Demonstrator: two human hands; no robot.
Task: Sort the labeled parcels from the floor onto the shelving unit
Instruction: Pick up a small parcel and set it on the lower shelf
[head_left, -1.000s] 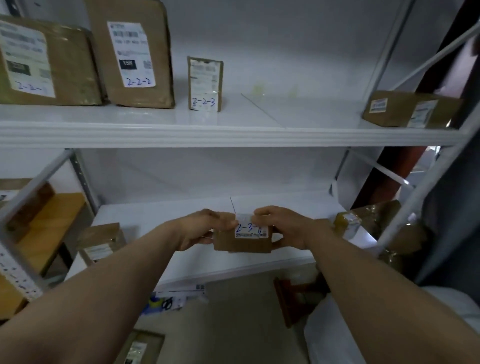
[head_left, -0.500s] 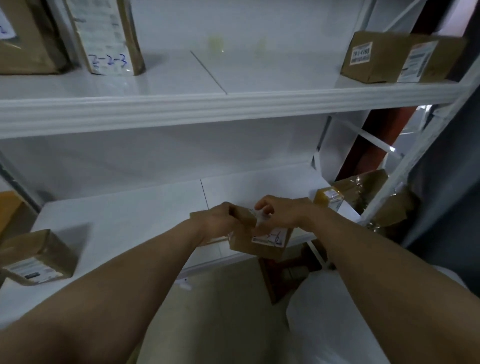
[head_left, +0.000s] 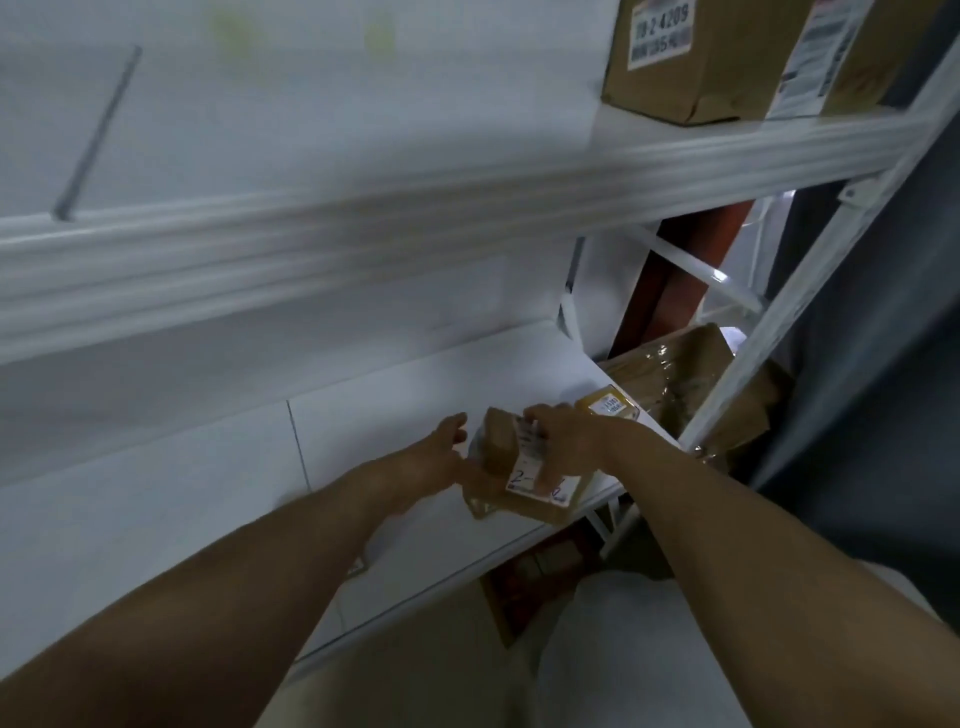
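A small brown parcel (head_left: 524, 480) with a white label marked in blue and red pen sits tilted at the right front of the white lower shelf (head_left: 374, 447). My right hand (head_left: 563, 441) grips it from above, fingers curled over the label. My left hand (head_left: 441, 449) is at the parcel's left side with fingers spread and relaxed, just touching or barely apart from it. The parcel's underside is hidden.
A small yellow-brown parcel (head_left: 608, 408) and a larger taped parcel (head_left: 675, 374) lie at the shelf's right end. Two cardboard boxes (head_left: 691, 57) stand on the upper shelf (head_left: 363, 228). A white upright post (head_left: 810, 291) runs at the right. My pale trouser leg (head_left: 649, 654) fills the lower right.
The view swung right and down. The parcel moved right along the lower shelf and tipped over. My left hand let go and opened, while my right hand kept its hold.
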